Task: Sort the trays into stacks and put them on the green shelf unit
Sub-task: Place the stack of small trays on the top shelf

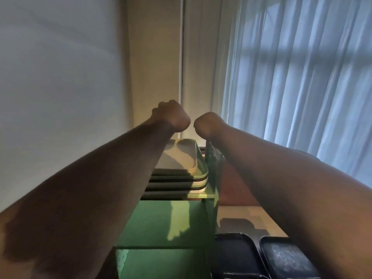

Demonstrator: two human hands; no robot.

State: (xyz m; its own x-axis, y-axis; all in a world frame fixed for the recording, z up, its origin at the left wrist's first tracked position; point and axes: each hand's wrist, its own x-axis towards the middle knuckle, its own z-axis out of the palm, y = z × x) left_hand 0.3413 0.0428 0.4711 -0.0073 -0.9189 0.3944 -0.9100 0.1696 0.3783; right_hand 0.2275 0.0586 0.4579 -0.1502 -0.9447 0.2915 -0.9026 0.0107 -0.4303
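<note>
Both my arms stretch forward over the green shelf unit [167, 222]. My left hand [173, 116] and my right hand [207, 123] are closed into fists, side by side, raised above the shelf with nothing in them. A stack of several trays [181, 178], the top one pale with a green rim, rests on the upper shelf below my hands. Two dark trays [237, 256] lie on a wooden surface to the right of the shelf unit.
A plain wall [60, 77] stands to the left and behind the shelf. A sheer curtain [302, 67] covers a window on the right. The green side panel [213, 168] of the shelf unit rises beside the tray stack.
</note>
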